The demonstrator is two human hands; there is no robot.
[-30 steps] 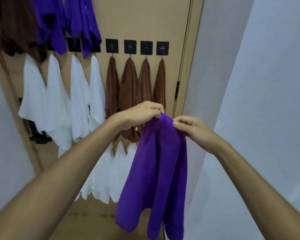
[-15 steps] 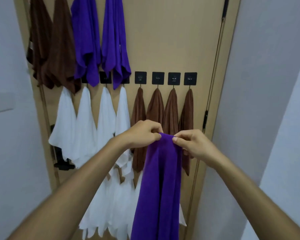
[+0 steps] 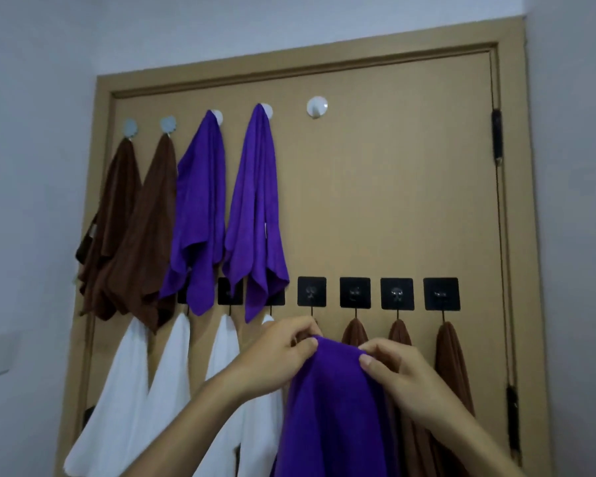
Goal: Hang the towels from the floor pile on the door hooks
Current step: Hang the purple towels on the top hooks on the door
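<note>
Much of what we see is cut off or covered: the purple towel (image 3: 334, 407) we hold runs out of the bottom edge, so its lower end is lost to us, and it hides the brown towel hanging from the black square hook (image 3: 311, 291) just above our left hand (image 3: 279, 352). Two more black hooks further left of that one are partly covered by the tips of the two hung purple towels (image 3: 255, 215), and we cannot make out the details on any black plate. Our left hand pinches the towel's top fold between thumb and curled fingers, just below that black hook; our right hand (image 3: 393, 373) grips the same fold a little to the right, thumb on the front of the cloth and fingers curled behind it. Both forearms rise from the bottom edge toward the door (image 3: 393, 184). Well above the black hook, a round white hook (image 3: 317, 106) on the door stands bare, to the right of the hung purple towels. Left of those hang two brown towels (image 3: 131, 235), and below them white towels (image 3: 166, 380), whose lower ends are cut off.
</note>
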